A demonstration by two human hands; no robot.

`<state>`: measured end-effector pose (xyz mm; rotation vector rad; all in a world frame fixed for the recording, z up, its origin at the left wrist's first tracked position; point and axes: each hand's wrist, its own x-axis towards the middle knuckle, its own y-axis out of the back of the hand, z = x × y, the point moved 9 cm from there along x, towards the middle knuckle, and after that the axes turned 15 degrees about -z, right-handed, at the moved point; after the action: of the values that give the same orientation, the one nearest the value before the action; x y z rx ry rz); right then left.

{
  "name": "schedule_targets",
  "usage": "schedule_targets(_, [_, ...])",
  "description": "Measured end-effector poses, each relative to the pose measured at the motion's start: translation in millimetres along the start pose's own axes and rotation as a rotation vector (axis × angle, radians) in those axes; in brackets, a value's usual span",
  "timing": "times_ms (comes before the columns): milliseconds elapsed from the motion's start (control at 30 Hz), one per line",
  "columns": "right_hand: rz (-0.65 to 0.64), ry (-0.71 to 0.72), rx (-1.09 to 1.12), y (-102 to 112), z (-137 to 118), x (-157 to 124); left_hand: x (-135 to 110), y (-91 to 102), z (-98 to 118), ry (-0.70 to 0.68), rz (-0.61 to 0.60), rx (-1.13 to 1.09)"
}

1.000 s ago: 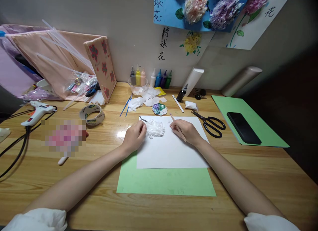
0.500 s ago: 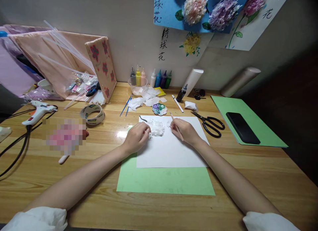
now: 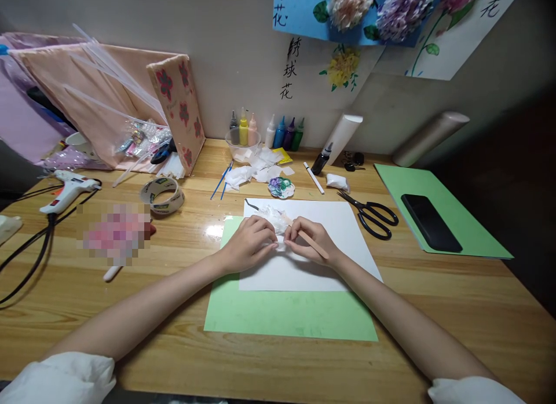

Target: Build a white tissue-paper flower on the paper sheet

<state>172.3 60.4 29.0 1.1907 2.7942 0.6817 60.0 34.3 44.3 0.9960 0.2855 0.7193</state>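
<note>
A ruffled white tissue-paper flower [image 3: 273, 216] lies on a white sheet of paper [image 3: 304, 276], with a green sheet [image 3: 286, 317] beneath. Just below the flower, my left hand [image 3: 249, 242] has its fingers closed at a small piece of white tissue paper [image 3: 281, 242]. My right hand [image 3: 311, 237] pinches at the same piece from the other side. It also grips a slim pinkish pencil-like stick [image 3: 315, 245], which slants across the hand with its tip toward the flower. My fingers partly hide the tissue piece and the flower's lower edge.
Black scissors [image 3: 373, 216] lie right of the paper, near a phone [image 3: 430, 221]. Behind are a paint-stained palette [image 3: 281, 187], tissue scraps [image 3: 260, 165] and paint bottles [image 3: 280, 133]. A tape roll [image 3: 163, 197] and glue gun [image 3: 67, 194] lie to the left.
My right hand has moved left, bringing the small tissue piece and the stick close to the flower. My left hand has shifted right, and its fingertips now meet the tissue piece.
</note>
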Motion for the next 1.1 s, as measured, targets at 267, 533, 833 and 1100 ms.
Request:
schedule_targets(267, [0.111, 0.226, -0.174, 1, -29, -15, -8, 8.6, -16, 0.215, 0.198, 0.036])
schedule_targets(533, [-0.052, 0.346, -0.516, -27, -32, -9, -9, 12.1, -20, 0.303, 0.236, 0.076])
schedule_targets(833, [-0.068, 0.288, -0.609, -33, -28, -4, -12, 17.1, -32, 0.414, 0.267, 0.012])
schedule_targets(1100, [-0.062, 0.237, -0.618, -33, -19, -1, -13, 11.7, -52, 0.55, 0.229, -0.041])
